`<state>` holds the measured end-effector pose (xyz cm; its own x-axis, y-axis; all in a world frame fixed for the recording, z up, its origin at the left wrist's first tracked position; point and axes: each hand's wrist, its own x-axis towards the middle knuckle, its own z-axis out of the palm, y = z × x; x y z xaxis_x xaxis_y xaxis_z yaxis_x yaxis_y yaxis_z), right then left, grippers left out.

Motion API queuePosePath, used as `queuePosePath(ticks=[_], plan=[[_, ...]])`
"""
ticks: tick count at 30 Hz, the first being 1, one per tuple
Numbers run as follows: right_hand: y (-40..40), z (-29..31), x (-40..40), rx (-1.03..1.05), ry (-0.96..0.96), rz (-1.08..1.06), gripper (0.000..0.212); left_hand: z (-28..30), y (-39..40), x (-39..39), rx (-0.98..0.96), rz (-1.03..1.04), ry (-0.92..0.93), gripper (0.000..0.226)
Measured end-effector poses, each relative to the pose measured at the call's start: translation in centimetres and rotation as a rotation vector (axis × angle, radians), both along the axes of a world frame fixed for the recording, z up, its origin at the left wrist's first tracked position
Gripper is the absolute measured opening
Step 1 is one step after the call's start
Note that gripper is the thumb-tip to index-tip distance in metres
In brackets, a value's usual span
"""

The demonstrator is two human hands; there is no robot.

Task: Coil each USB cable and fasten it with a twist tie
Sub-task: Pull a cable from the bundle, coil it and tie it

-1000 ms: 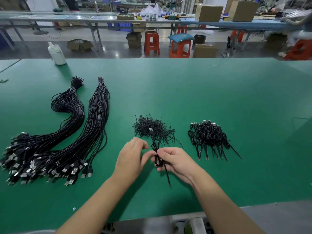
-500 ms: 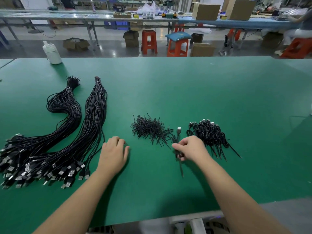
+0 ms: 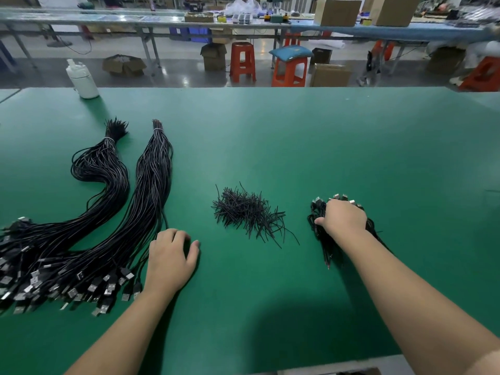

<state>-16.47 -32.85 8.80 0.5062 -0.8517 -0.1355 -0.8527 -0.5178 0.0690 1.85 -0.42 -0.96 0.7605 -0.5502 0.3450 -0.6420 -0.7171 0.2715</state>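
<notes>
Right hand moved onto coiled cable pile, fingers hidden, grip unclear; left hand flat, holding nothing

Even, fairly bright overhead light falls on the green bench, with a paler sheen toward its far edge. Soft dark shadows pool under both forearms near the bench's near edge. Wide-angle bending curves the far edge; the connectors at the near left corner are slightly smeared.

Green table with cable bundles, twist ties, white bottle.
</notes>
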Motion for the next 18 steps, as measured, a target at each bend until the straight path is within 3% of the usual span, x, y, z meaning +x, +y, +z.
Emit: queuePosePath(ticks=[4, 7, 11, 14, 18], plan=[[0.4, -0.1, -0.2, -0.086, -0.025, 0.071, 0.047, 0.1, 0.1, -0.1, 0.002, 0.002, 0.004, 0.036], [2.3, 0.1, -0.2, -0.125, -0.17, 0.145, 0.043, 0.2, 0.2, -0.3, -0.01, -0.002, -0.001, 0.031], [7.7, -1.6, -0.2, 0.099, -0.372, 0.284, 0.024, 0.2, 0.4, -0.5, -0.009, 0.002, -0.029, 0.041], [11.6, -4.6, -1.0, 0.28, -0.47, 0.271, 0.015, 0.1, 0.6, -0.8, -0.004, 0.055, -0.07, 0.039], [13.7, -7.9, -2.0, 0.206, -0.53, 0.271, 0.015, 0.6, 0.6, -1.1, 0.011, 0.18, -0.052, 0.021]])
